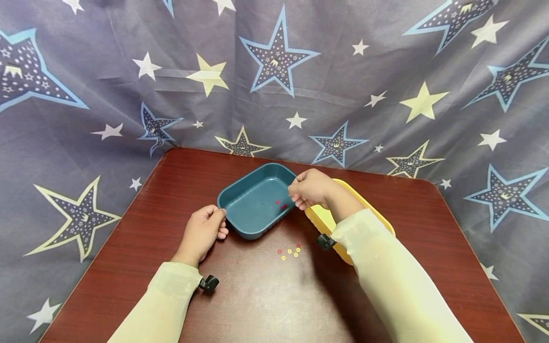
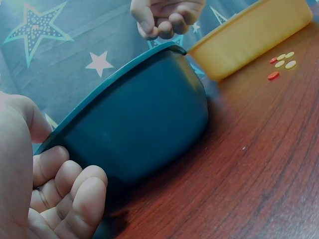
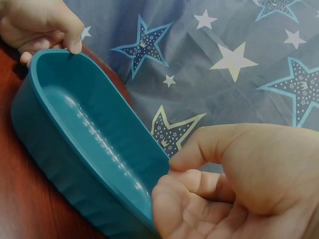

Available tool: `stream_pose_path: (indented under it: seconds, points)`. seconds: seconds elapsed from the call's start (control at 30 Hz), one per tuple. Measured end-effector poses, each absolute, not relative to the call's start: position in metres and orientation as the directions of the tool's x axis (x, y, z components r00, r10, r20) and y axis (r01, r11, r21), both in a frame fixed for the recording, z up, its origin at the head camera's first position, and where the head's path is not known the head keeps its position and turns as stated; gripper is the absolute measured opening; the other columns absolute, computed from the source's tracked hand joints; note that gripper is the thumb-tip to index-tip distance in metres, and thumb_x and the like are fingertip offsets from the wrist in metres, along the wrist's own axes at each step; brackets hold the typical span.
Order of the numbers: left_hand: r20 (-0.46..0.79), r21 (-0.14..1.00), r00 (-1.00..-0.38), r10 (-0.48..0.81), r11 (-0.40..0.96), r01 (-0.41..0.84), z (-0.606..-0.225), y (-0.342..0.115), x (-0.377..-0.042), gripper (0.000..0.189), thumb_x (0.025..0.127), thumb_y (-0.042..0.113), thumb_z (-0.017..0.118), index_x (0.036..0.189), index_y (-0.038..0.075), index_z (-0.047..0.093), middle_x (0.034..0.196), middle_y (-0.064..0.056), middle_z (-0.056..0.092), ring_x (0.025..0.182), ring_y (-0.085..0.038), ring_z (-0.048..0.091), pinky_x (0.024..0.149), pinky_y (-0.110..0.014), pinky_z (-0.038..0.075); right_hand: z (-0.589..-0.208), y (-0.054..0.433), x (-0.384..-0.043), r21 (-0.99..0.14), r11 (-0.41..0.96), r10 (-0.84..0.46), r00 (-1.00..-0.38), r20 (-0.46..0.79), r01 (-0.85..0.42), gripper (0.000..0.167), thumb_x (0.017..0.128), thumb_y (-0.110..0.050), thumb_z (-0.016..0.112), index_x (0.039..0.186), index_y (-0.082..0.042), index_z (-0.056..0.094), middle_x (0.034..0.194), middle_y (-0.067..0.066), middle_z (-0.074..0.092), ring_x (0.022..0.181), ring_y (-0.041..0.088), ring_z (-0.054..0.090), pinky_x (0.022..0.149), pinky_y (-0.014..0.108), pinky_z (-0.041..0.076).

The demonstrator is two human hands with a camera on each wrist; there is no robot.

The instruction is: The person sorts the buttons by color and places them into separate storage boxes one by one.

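Observation:
My left hand (image 1: 201, 232) pinches the near left rim of a dark teal plastic bin (image 1: 253, 233) between thumb and fingers. Above the bin's right end is my right hand (image 1: 315, 188), its thumb and index fingertips together and its other fingers curled. Nothing shows between those fingertips; a tiny item there could be hidden. In the left wrist view the right hand (image 2: 168, 19) appears just above the far rim. A few small red buttons (image 1: 283, 207) lie inside the bin near its right side. On the table are several small yellow buttons (image 1: 283, 257) and two red buttons (image 1: 279, 251).
A yellow bin (image 1: 381, 216) stands right of the teal one, partly hidden under my right forearm. Both stand on a reddish-brown wooden table (image 1: 180, 176). Grey star-patterned cloth (image 1: 257, 114) hangs behind and along the sides.

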State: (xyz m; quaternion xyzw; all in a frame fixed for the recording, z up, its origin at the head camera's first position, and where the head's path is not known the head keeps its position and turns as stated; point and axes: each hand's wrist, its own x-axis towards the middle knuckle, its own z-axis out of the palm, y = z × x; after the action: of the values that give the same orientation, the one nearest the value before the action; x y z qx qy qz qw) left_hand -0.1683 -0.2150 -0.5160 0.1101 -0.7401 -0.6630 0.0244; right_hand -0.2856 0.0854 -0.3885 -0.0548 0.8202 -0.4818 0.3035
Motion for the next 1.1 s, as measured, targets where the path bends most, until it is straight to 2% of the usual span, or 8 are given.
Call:
stream_pose_path:
  seconds: [0.5,0.73,0.87,1.1]
  points:
    - [-0.11,0.985,-0.974,-0.198,0.109,-0.133,-0.517,-0.215,-0.168,0.035,0.112,0.026,0.066,0.088,0.0,0.061,0.081,-0.007,0.065,0.064,-0.015,0.072,0.062,-0.028,0.067,-0.386,0.101,-0.258,-0.829,0.548,-0.455,-0.792,-0.406,0.111,0.015,0.1,-0.008,0.069,0.102,0.007,0.071,0.082,0.006,0.067,0.071,0.02,0.066,0.067,0.029,0.065]
    - [-0.104,0.988,-0.975,-0.199,0.094,-0.125,-0.517,-0.215,-0.169,0.035,0.112,0.025,0.065,0.09,-0.002,0.061,0.081,-0.007,0.064,0.064,-0.014,0.071,0.061,-0.028,0.067,-0.387,0.108,-0.244,-0.818,0.573,-0.465,-0.804,-0.372,0.048,0.013,0.098,-0.009,0.071,0.096,0.004,0.073,0.081,0.007,0.068,0.07,0.019,0.067,0.067,0.029,0.066]
    - [-0.109,0.987,-0.975,-0.194,0.096,-0.13,-0.518,-0.216,-0.17,0.034,0.112,0.025,0.065,0.09,-0.001,0.062,0.081,-0.006,0.065,0.064,-0.013,0.071,0.061,-0.027,0.067,-0.39,0.111,-0.236,-0.807,0.591,-0.475,-0.803,-0.36,0.012,0.011,0.099,-0.009,0.071,0.091,-0.002,0.073,0.081,0.007,0.068,0.071,0.019,0.069,0.069,0.031,0.068]
    - [-0.109,0.987,-0.974,-0.2,0.096,-0.13,-0.518,-0.215,-0.17,0.035,0.112,0.026,0.065,0.09,-0.001,0.062,0.081,-0.006,0.065,0.064,-0.014,0.071,0.061,-0.028,0.067,-0.399,0.114,-0.221,-0.809,0.588,-0.489,-0.796,-0.357,0.002,0.01,0.098,-0.007,0.071,0.09,-0.003,0.073,0.08,0.008,0.069,0.07,0.019,0.069,0.069,0.032,0.07]
